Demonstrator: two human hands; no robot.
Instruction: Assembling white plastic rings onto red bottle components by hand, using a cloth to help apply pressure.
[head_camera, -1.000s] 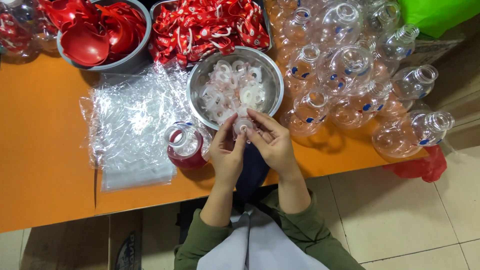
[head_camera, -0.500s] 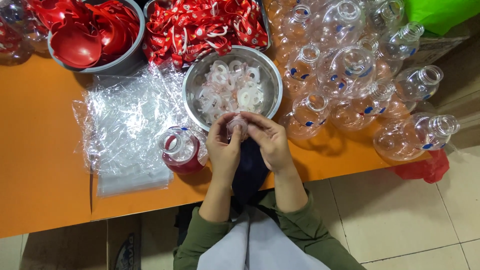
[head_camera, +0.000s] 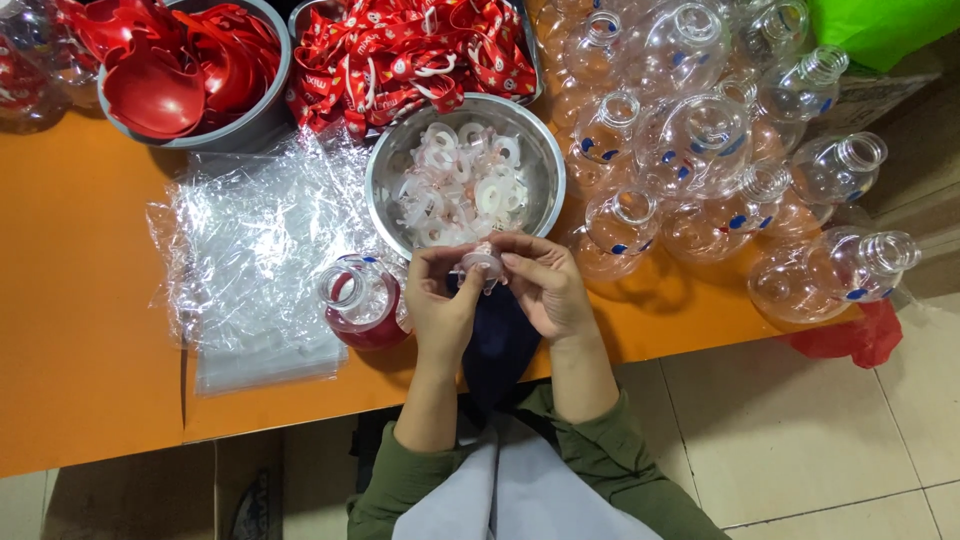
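Observation:
Both hands meet over the near edge of the orange table (head_camera: 90, 330). My left hand (head_camera: 440, 305) and my right hand (head_camera: 545, 285) pinch one small white plastic ring cap (head_camera: 480, 263) between their fingertips. Just beyond them stands a steel bowl (head_camera: 540, 160) with several white ring caps in it. A clear round bottle with a red base (head_camera: 360, 300) lies on the table by my left wrist, its open mouth facing up.
A stack of clear plastic bags (head_camera: 260, 250) lies left of the bowl. At the back sit a grey bowl of red scoops (head_camera: 180, 70) and a tray of red ribbons (head_camera: 410, 50). Several clear empty bottles (head_camera: 700, 150) are heaped at the right.
The hands drew slightly toward me from the bowl's rim, still working the white cap. The red-based bottle stays by my left wrist.

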